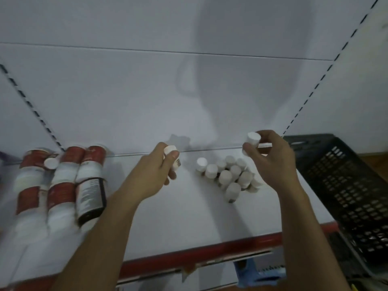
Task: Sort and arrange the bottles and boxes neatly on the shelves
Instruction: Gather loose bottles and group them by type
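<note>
My left hand [156, 172] grips a small white-capped bottle [173, 157] above the middle of the white shelf [168, 217]. My right hand [270, 156] holds another small white-capped bottle [252, 140] near the shelf's back edge. Between and below the hands stands a cluster of several small white-capped bottles [227, 175], packed upright in rows. At the left side lie larger red-and-white bottles [60, 177], stacked on their sides, with one dark-labelled bottle [91, 198] among them and one small white cap [51, 162] resting on top.
A black perforated plastic crate [352, 196] stands at the right, beside the shelf. The shelf has a red front edge [210, 252]. Slotted uprights run along the white back panel [126, 91]. A blue object [256, 274] shows below the shelf.
</note>
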A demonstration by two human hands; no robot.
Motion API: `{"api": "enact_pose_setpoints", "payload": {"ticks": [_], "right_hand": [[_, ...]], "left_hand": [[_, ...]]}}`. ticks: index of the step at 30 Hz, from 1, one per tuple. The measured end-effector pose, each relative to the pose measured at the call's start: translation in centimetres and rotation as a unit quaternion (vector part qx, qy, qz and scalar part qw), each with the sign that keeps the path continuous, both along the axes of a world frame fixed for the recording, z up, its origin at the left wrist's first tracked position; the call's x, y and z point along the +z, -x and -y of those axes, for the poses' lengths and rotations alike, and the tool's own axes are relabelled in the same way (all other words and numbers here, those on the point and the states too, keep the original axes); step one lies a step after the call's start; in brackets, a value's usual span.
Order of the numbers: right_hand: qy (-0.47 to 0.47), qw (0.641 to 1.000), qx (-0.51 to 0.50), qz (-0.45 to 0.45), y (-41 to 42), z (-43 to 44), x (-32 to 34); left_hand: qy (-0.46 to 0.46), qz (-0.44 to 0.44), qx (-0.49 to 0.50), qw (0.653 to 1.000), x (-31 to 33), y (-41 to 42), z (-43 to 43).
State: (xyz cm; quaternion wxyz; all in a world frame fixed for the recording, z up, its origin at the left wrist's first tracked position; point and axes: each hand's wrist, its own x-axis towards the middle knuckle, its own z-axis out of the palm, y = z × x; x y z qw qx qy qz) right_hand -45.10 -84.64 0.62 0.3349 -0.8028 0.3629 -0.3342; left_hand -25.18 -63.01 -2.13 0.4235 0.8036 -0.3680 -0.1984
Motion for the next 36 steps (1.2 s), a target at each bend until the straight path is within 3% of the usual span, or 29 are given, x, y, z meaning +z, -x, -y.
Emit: {"api": "enact_pose_setpoints", "payload": {"ticks": [6, 16, 20, 26, 28, 32, 36], "right_hand": [[-0.020, 0.998, -0.003, -0.060, 2.2, 4.9, -2.5], [-0.125, 0.979, 0.048, -0.156, 1.3, 7.2, -4.9], [-0.090, 0.983, 0.030, -0.154, 1.8, 6.5, -4.4], [0.056, 0.984, 0.037, -0.168, 0.7, 3.0, -2.7], [0.080, 0.980, 0.053, -0.173, -0.2, 1.9, -1.9], [0.111, 0.963, 0.097, -0.224, -3.4, -0.1, -0.7], [0.119, 0.954, 0.192, -0.195, -8.7, -4.4, 0.1]], "left_hand": [[-0.073, 0.058, 0.043, 0.995, -2.9, 2.8, 3.1], [-0.107, 0.071, -0.024, 0.991, -4.3, 4.8, 3.9], [-0.135, 0.082, -0.039, 0.987, -3.8, 4.8, 4.2], [-0.216, 0.125, -0.053, 0.967, -2.8, 4.6, 4.3], [-0.245, 0.160, -0.034, 0.956, -1.9, 4.1, 3.1], [-0.200, 0.225, 0.062, 0.952, 1.0, 1.4, -2.5], [-0.290, 0.302, 0.200, 0.886, 3.4, -1.8, -10.1]]}}
